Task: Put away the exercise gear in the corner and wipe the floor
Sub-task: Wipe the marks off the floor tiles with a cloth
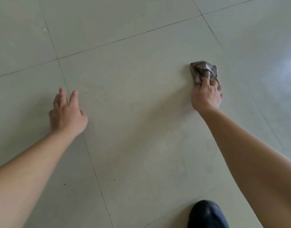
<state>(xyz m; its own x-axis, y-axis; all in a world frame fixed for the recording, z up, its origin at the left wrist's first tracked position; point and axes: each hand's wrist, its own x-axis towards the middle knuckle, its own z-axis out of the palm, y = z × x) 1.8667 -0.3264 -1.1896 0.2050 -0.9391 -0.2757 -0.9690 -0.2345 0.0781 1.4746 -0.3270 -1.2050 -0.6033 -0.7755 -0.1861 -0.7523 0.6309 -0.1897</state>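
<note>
On floor [141, 137], right hand [206, 96] grips rag [204, 69]; left hand [67, 114] perhaps hovers.

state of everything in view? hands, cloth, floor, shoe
cloth: crumpled, lying on the floor, held at its near end
right hand: fingers curled round the cloth
left hand: fingers straight and spread, holding nothing; contact with the floor unclear
floor: glossy pale tiles, faint smudges, small dark specks near the person
shoe: dark, on the floor at the bottom edge
</note>
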